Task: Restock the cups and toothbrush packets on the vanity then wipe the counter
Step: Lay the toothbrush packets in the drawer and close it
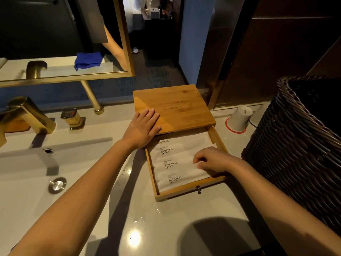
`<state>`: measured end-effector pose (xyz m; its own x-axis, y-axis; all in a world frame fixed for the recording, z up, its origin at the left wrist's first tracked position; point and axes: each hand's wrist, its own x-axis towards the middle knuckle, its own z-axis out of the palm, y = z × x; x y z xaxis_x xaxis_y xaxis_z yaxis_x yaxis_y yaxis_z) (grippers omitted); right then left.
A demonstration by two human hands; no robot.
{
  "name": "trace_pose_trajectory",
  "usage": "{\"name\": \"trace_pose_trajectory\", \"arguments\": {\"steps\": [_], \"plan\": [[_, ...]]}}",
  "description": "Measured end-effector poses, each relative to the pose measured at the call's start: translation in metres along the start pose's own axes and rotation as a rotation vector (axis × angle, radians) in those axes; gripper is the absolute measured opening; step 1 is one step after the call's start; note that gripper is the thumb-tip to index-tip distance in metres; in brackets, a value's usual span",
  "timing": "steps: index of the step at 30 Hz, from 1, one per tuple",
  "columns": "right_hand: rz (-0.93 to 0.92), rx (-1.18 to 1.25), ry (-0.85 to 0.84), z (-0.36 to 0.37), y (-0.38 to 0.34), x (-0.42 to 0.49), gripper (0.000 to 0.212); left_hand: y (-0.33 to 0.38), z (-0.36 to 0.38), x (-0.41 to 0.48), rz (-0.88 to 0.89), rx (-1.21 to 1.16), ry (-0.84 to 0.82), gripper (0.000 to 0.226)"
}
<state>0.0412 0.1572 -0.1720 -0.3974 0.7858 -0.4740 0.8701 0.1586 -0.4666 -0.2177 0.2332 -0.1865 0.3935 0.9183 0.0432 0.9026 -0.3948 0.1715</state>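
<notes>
Bare counter (156, 224) lies nearest. Left hand (142, 126) rests flat, fingers spread, on the wooden box (173, 108) lid's near-left edge. Right hand (212, 159) pinches toothbrush packets (175, 163) in the pulled-out drawer (184, 191). Far right, inverted cup (239, 118) beside wicker basket (295, 154).

A wooden box (175, 109) sits on the vanity counter (166, 218), its drawer (186, 189) pulled open toward the camera. The left hand (143, 126) lies flat on the box lid; the right hand (212, 160) pinches white toothbrush packets (177, 163) inside the drawer. An upturned cup (239, 118) stands right of the box.
</notes>
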Motion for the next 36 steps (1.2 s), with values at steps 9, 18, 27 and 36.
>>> {"name": "trace_pose_trajectory", "arguments": {"steps": [9,18,27,36], "plan": [[-0.033,-0.095,0.082,0.004,-0.001,0.006,0.022,0.0,0.002,0.0,0.003,-0.011,0.035,0.069],[0.083,-0.155,0.2,0.02,-0.003,0.01,0.009,0.002,0.001,0.001,-0.007,0.0,0.028,0.066],[0.095,-0.172,0.052,0.008,-0.007,0.005,0.009,0.001,0.002,0.001,0.005,0.003,0.043,0.068],[0.205,-0.013,0.08,0.012,-0.008,0.003,0.012,0.0,0.003,0.001,0.004,-0.007,0.04,0.066]]}}
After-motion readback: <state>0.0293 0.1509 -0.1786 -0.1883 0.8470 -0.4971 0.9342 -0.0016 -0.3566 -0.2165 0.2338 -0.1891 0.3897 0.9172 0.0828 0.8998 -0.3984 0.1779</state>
